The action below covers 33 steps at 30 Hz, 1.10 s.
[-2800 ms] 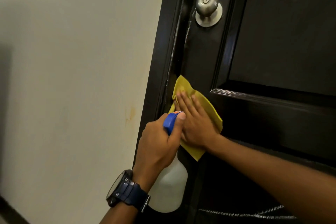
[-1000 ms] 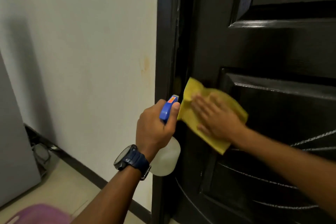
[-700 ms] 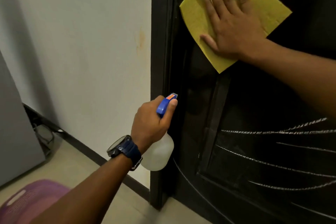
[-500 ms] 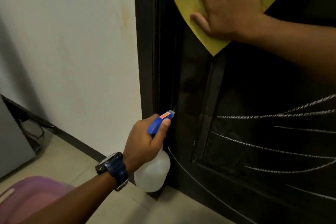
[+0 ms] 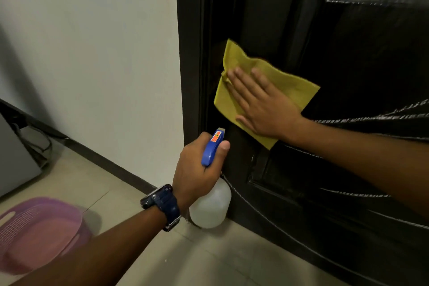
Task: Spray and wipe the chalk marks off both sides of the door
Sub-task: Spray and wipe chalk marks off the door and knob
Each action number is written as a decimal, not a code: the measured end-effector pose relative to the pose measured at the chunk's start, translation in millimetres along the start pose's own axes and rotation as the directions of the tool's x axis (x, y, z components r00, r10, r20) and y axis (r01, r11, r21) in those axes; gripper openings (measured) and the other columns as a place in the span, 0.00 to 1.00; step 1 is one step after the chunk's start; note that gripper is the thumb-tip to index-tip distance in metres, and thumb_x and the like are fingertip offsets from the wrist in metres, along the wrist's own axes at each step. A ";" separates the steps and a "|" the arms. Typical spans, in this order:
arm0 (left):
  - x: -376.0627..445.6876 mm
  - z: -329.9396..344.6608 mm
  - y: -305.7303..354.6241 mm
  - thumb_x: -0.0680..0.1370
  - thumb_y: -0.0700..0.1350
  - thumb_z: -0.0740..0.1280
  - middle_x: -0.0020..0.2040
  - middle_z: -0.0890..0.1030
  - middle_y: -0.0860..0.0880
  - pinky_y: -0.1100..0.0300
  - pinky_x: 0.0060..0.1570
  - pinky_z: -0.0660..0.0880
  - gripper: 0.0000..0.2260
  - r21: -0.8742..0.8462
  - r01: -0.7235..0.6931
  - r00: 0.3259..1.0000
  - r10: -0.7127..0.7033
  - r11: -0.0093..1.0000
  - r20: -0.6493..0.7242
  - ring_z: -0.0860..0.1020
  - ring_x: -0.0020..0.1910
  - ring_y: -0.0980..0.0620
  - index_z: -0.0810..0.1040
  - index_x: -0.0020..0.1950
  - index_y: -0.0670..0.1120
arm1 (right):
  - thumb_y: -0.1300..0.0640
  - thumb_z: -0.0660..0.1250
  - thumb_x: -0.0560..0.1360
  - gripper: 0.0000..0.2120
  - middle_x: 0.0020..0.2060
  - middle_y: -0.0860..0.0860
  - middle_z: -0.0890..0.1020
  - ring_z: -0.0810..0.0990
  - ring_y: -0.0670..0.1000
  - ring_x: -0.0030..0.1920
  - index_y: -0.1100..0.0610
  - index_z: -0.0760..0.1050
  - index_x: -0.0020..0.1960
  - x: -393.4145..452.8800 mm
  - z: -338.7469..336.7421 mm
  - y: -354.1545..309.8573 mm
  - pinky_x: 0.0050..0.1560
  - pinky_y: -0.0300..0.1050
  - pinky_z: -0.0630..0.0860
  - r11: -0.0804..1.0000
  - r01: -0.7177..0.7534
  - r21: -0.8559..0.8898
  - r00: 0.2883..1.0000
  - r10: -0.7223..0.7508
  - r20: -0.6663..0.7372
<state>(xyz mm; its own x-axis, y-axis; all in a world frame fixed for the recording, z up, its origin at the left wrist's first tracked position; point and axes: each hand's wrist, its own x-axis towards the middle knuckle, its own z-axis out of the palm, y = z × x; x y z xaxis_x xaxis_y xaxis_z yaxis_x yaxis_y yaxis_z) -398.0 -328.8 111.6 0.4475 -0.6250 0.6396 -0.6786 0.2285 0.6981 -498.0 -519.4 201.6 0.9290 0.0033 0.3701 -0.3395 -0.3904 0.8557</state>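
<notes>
1. The right hand (image 5: 262, 105) lies flat, fingers straight, pressing the yellow cloth (image 5: 285, 81) against the dark door (image 5: 362, 42) near its latch edge; a spread palm keeps the whole cloth in contact, which suits wiping.
2. The left hand (image 5: 197, 167) is curled round the spray bottle (image 5: 210, 205), just below the right hand, thumb along the blue trigger head (image 5: 212, 147); the nozzle faces the door, ready, I'd judge, to wet the next patch.
3. Chalk marks (image 5: 371, 117) run just beside the right wrist and below it across the lower panel; that part is not yet wiped.
4. Against half a second ago, the cloth hand has come down the door from higher up, closer to the bottle and the chalk lines; the bottle hand keeps its grip.
</notes>
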 end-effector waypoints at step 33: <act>-60.8 -4.4 -85.4 0.73 0.62 0.69 0.33 0.70 0.59 0.73 0.35 0.70 0.18 0.216 0.042 0.977 -0.085 0.976 0.197 0.71 0.29 0.55 0.70 0.45 0.49 | 0.43 0.51 0.83 0.41 0.71 0.64 0.22 0.15 0.64 0.69 0.65 0.28 0.77 -144.4 83.1 -283.1 0.66 0.61 0.16 0.910 -0.058 0.410 0.874 -0.153 0.462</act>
<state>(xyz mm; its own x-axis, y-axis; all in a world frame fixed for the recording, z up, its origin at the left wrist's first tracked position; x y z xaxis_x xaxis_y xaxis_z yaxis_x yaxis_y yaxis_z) -364.7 -307.0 14.6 0.3803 -0.7771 0.5016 -0.7690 0.0357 0.6383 -523.8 -485.9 -124.1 0.9315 -0.3628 0.0254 -0.3023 -0.7334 0.6089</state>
